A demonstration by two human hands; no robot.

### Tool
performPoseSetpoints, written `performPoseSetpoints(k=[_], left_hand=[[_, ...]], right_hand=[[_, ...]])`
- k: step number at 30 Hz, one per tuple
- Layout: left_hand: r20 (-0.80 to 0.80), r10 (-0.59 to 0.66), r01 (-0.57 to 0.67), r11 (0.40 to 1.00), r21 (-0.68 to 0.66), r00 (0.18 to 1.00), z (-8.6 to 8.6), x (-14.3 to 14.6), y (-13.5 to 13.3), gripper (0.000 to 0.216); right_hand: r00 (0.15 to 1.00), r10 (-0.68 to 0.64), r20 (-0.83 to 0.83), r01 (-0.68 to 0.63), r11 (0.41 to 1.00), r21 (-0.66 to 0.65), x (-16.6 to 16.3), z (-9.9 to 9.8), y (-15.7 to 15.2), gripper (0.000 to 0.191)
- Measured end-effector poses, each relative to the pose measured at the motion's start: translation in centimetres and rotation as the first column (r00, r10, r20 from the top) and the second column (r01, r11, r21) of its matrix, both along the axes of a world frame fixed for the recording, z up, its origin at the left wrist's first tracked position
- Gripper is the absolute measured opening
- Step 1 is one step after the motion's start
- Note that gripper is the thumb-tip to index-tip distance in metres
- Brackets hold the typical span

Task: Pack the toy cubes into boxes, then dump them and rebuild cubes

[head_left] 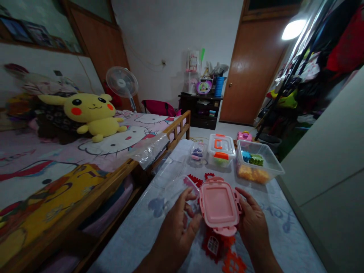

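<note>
Head view is showing both bare hands working over the pale cloth (133, 237), with the pink lid (218, 204) sitting right between them; it is facing upward, its flaps jutting from the sides, and it is hovering or resting over the red and orange pieces, which of the two being hard to tell! The right hand (253, 218) is gripping the lid's right edge, fingers closing in at the flap; over on the other side the left hand (180, 223) is curving loosely, thumb and fingers standing apart with a gap between them, the thumb tip pointing at the lid's left edge; whether it is touching, nobody is able to say from here. Just beyond the left fingertips a clear container (193, 184) is showing its rim; red toothed pieces (195, 180) are lying behind the lid, while a red window piece (213, 244) and an orange piece (234, 263) are peeking out at the near side. Farther back the clear bin (273, 159) is holding orange, blue and green pieces; the box with orange latches (223, 146) is standing to its left, and a small tub (198, 151) with purple bits is sitting beside that.
</note>
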State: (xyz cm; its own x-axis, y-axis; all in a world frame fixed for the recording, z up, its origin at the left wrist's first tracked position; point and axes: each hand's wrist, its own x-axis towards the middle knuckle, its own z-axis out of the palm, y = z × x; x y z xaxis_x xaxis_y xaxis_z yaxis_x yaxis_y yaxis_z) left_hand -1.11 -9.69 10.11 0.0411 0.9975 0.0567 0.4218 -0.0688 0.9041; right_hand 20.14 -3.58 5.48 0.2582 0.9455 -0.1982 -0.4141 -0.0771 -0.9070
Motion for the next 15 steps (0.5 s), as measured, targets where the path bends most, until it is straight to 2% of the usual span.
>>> performPoseSetpoints(k=[3, 5, 7, 12, 15], left_hand=[[0.159, -0.102, 0.115, 0.990, -0.078, 0.982, -0.2, 1.5, 0.4, 0.065], [0.350, -0.133, 0.174, 0.981, -0.088, 0.927, -0.5, 2.0, 0.7, 0.070], [0.488, -0.112, 0.185, 0.977, -0.104, 0.865, -0.7, 2.1, 0.8, 0.073], [0.586, 0.020, 0.093, 0.982, -0.162, 0.810, -0.7, 0.2, 0.9, 0.061], [0.586, 0.164, -0.069, 0.981, -0.182, 0.794, -0.2, -2.5, 0.6, 0.062]], right_hand=[[0.998, 0.051, -0.042, -0.051, 0.999, 0.002, 0.0, 0.0, -0.2, 0.047], [0.992, 0.090, -0.088, -0.089, 0.996, 0.008, 0.1, 0.0, -0.3, 0.045], [0.982, 0.123, -0.141, -0.121, 0.992, 0.021, 0.2, -0.1, -0.4, 0.041], [0.957, 0.211, -0.199, -0.200, 0.977, 0.072, 0.7, -0.1, -0.3, 0.039], [0.956, 0.218, -0.196, -0.203, 0.975, 0.095, 0.9, -0.1, -0.2, 0.040]])
